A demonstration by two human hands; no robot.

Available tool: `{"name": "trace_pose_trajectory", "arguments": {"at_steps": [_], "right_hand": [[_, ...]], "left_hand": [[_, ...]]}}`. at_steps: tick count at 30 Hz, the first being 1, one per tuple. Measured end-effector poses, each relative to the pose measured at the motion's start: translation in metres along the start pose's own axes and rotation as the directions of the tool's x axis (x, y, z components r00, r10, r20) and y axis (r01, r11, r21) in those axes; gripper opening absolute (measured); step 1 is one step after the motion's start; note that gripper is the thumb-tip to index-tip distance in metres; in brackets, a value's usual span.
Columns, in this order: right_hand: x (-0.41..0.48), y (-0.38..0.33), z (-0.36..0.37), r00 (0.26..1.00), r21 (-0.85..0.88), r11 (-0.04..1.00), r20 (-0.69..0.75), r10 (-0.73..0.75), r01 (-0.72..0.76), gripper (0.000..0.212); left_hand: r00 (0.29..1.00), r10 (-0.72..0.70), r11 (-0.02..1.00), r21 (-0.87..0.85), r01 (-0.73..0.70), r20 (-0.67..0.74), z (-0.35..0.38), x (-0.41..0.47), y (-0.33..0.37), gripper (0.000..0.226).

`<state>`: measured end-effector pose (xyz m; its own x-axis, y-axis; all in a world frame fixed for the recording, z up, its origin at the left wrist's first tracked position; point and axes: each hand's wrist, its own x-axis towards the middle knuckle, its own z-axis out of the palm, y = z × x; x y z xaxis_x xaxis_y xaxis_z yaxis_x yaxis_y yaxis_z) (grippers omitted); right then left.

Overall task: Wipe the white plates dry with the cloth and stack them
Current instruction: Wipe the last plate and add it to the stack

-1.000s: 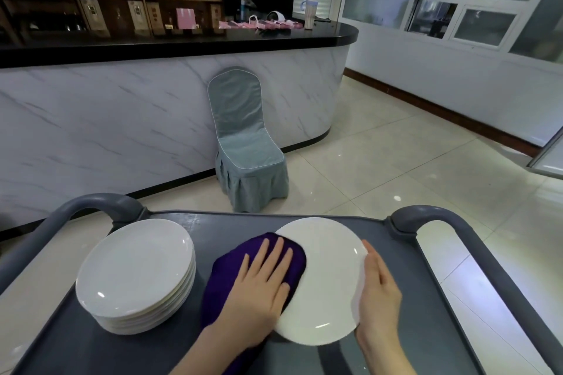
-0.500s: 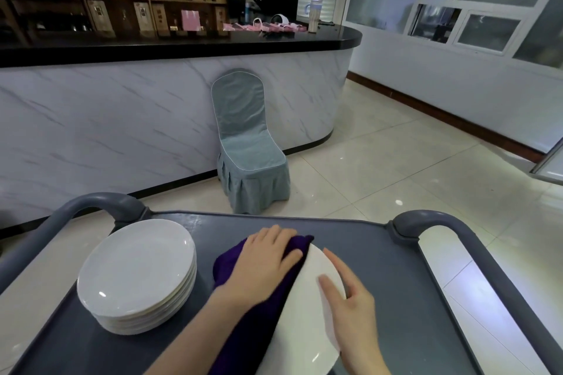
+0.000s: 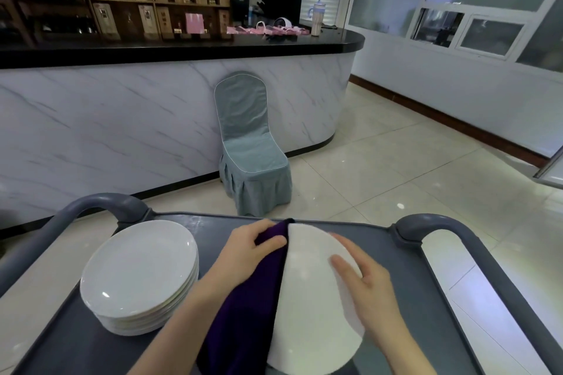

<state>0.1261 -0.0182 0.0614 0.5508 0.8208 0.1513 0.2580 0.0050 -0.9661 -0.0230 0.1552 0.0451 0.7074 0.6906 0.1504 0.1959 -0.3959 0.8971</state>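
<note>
Purple cloth (image 3: 249, 307) and white plate (image 3: 307, 298) in my hands.
My left hand (image 3: 246, 256) is pinching the cloth, fingers curled, against the tilted plate's far edge; my right hand (image 3: 371, 292) is gripping its right rim, over the grey cart (image 3: 411, 283), beside the stack (image 3: 138, 271).

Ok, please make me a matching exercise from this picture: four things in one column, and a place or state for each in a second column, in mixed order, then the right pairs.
Things
1. stack of plates
2. single plate
3. cloth
4. chair

Place or state
A. purple, gripped by the left hand
B. on the floor, in front of the counter
C. tilted up, held by the right hand
D. lying flat on the left part of the cart

Pairs: 1-D, 2-C, 3-A, 4-B
</note>
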Motion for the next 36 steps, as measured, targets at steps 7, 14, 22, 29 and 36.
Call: {"name": "trace_pose_trajectory", "arguments": {"at_steps": [7, 14, 22, 29, 36], "right_hand": [[0.008, -0.008, -0.001, 0.997, 0.026, 0.999, -0.067, -0.036, 0.037, 0.036], [0.004, -0.002, -0.008, 0.997, 0.092, 0.995, -0.073, 0.036, -0.029, 0.038], [0.011, -0.022, 0.001, 0.997, -0.022, 0.998, 0.066, -0.052, 0.053, 0.035], [-0.006, -0.011, 0.04, 0.8, 0.334, 0.942, -0.573, 0.176, 0.032, 0.035], [0.002, 0.007, -0.002, 0.974, 0.015, 0.999, -0.223, -0.028, 0.032, 0.037]], "left_hand": [[0.999, -0.024, 0.998, -0.058, 0.022, -0.033, -0.007, -0.001, 0.0, 0.009], [0.98, -0.176, 0.959, -0.244, 0.148, -0.098, -0.003, -0.018, -0.012, 0.01], [0.994, -0.031, 0.999, -0.025, 0.034, 0.104, -0.019, 0.003, 0.016, 0.018], [0.781, -0.508, 0.731, -0.662, 0.167, -0.364, 0.045, -0.032, 0.002, 0.016], [0.889, -0.223, 0.925, -0.375, 0.064, -0.399, 0.014, -0.031, 0.009, 0.019]]}}
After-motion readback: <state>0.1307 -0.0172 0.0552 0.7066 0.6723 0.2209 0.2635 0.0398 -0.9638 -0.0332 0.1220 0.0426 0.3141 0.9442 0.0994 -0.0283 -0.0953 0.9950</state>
